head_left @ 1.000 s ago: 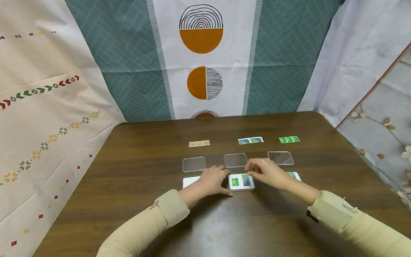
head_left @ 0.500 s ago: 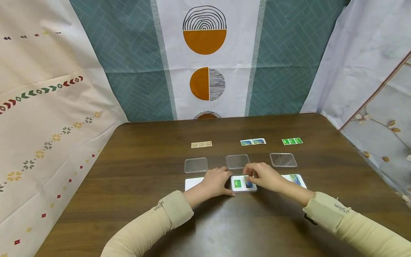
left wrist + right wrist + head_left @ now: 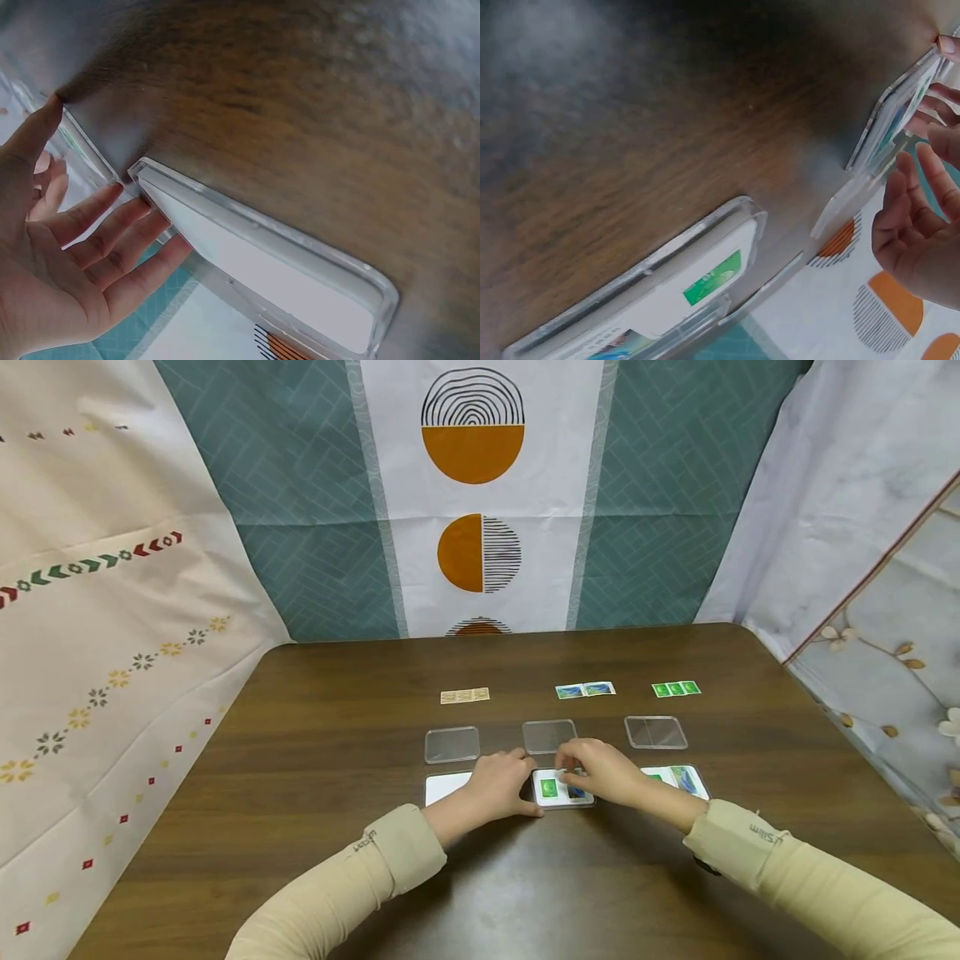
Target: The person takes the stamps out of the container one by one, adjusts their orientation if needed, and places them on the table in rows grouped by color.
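Note:
My left hand spans the left end of the middle clear plastic case, thumb at its near corner and fingers at the far side. The white card inside bears a green stamp and a blue stamp. My right hand is over that card with bent fingers, partly covering the blue stamp; I cannot tell whether they pinch anything. To the right, another case holds a card with green and blue stamps. A left case with a plain white card lies beside my left fingers.
Three clear plastic lids lie in a row behind the cases. Farther back are a brown stamp strip, a blue stamp pair and a green stamp strip. Patterned cloths surround the brown table.
My right hand has moved left over the middle card, now covering more of the blue stamp. More of the right case shows. My left hand stays at the middle case's left end.

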`<state>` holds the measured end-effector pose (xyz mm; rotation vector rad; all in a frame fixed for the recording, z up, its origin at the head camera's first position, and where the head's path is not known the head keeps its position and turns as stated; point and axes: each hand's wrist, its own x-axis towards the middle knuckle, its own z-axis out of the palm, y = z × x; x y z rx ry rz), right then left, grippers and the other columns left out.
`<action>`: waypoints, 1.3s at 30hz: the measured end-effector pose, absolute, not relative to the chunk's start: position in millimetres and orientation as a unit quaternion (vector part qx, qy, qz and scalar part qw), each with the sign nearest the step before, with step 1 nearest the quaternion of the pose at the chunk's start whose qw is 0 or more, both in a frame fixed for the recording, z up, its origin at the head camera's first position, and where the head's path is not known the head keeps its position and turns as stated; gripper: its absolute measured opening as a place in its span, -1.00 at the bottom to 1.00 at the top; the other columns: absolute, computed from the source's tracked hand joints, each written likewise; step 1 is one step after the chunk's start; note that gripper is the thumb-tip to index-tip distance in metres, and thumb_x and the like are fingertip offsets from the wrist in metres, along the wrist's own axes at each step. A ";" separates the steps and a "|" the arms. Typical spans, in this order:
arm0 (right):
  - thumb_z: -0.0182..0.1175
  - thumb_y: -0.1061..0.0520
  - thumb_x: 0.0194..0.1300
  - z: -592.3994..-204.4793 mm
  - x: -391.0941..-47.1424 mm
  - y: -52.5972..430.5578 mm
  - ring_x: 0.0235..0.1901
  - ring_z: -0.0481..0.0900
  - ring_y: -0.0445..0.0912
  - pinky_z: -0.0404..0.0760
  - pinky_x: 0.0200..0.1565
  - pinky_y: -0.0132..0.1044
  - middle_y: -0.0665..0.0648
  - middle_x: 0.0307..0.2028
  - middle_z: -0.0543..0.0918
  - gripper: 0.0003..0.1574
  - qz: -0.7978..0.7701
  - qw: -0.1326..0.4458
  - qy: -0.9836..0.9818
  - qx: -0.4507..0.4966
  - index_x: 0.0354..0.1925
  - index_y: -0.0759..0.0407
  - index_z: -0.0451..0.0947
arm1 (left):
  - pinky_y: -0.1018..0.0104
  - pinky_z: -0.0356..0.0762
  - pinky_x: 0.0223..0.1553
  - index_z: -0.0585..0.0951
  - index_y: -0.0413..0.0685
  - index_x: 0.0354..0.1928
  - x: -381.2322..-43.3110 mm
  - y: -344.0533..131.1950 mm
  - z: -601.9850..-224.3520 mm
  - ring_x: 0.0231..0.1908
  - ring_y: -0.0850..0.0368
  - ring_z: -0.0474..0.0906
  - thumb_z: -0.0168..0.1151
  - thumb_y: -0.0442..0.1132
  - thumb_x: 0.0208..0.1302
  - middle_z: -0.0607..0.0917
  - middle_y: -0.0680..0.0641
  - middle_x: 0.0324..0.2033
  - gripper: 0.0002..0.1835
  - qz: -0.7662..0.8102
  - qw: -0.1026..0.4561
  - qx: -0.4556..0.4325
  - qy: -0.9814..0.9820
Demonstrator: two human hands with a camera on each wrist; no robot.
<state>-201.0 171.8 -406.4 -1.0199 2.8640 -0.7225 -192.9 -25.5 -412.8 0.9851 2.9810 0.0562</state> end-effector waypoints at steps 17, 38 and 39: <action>0.38 0.13 0.06 -412.1 -205.6 169.2 -0.23 0.41 -0.01 0.40 -0.21 -0.13 0.08 -0.31 0.54 -0.81 -0.248 0.043 0.919 -0.305 -0.33 0.10 0.57 | 0.27 0.57 -0.41 0.59 -0.01 -0.01 -192.0 -22.9 -417.3 -0.33 0.10 0.62 0.35 0.31 -0.11 0.64 0.02 -0.15 -0.31 -0.003 0.006 0.314 0.949; 0.40 0.11 0.04 -416.4 -205.5 165.1 -0.22 0.38 0.00 0.25 -0.24 -0.11 0.06 -0.28 0.53 -0.81 -0.261 0.053 0.928 -0.262 -0.40 0.05 0.56 | 0.33 0.47 -0.53 0.58 -0.01 -0.15 -191.1 -21.9 -413.2 -0.45 0.11 0.57 0.37 0.30 -0.12 0.62 0.04 -0.26 -0.38 -0.014 0.001 0.317 0.948; 0.40 0.11 0.03 -416.7 -205.3 164.4 -0.22 0.38 0.00 0.25 -0.24 -0.11 0.05 -0.29 0.53 -0.81 -0.262 0.053 0.928 -0.260 -0.40 0.05 0.56 | 0.34 0.46 -0.54 0.58 -0.01 -0.15 -191.2 -21.9 -413.4 -0.45 0.12 0.57 0.37 0.30 -0.12 0.62 0.04 -0.26 -0.38 -0.014 0.001 0.318 0.948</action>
